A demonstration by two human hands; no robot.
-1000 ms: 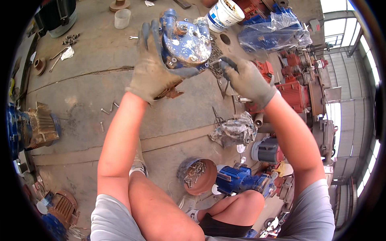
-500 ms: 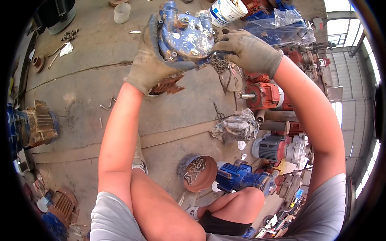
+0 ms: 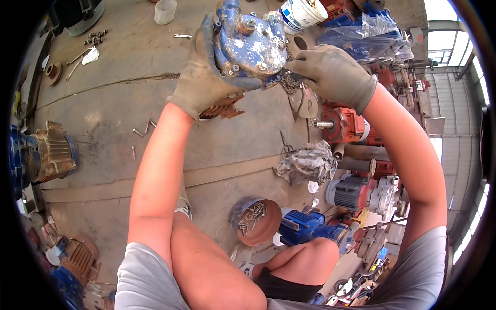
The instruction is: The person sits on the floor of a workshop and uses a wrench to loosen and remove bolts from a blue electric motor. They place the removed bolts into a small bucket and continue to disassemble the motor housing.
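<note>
- The left hand (image 3: 202, 77), in a dirty grey work glove, is wrapped around the left side and underside of a blue metal pump housing (image 3: 251, 44), its fingers closed on the casting and holding it up in the air well above the concrete floor (image 3: 113, 119).
- The housing is chipped blue with bare silvery patches; bolts stand out around its rim, and a rusty red part (image 3: 223, 107) shows beneath the left palm.
- The right hand (image 3: 330, 75), also gloved, is closed at the right lower edge of the housing, its fingertips pinching at the rim beside a small dark cluster of metal parts (image 3: 290, 82); what exactly they grip is too small to tell.
- A white bucket (image 3: 302, 13) stands just beyond the housing, with a clear plastic bag (image 3: 364, 39) over blue parts to its right.
- Below the arms, a red motor (image 3: 343, 124) lies on the floor, then a crumpled rag (image 3: 307, 164).
- An orange bowl of bolts (image 3: 256, 219) sits by the person's knee, next to a blue motor (image 3: 305, 227).
- Loose bolts (image 3: 142, 129) lie scattered on the floor to the left.
</note>
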